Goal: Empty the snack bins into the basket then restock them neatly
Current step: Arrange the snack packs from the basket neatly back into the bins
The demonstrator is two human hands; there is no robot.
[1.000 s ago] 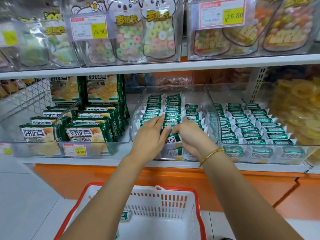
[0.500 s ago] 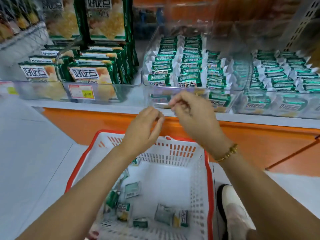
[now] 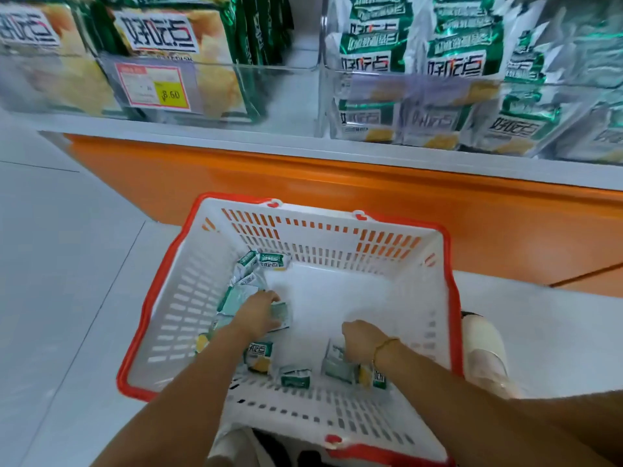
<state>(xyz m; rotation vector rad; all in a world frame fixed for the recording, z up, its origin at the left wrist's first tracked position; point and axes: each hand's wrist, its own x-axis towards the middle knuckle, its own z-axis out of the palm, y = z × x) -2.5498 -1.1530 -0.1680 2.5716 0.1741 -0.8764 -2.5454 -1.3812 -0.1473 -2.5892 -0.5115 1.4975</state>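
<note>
Low in white slotted plastic basket with red rim (image 3: 320, 235), lower centre: left hand (image 3: 258, 311) grips small green-white snack packet (image 3: 281, 313), right hand (image 3: 360, 338) curled, grip can't tell.

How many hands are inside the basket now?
2. The left hand is near the basket's left wall, over snack packets; the right hand is at its near right side. None seems hidden.

i see bare floor in the middle of the basket (image 3: 337, 298); snack packets (image 3: 268, 261) crowd its left and near sides, slatted walls fence it round.
</note>
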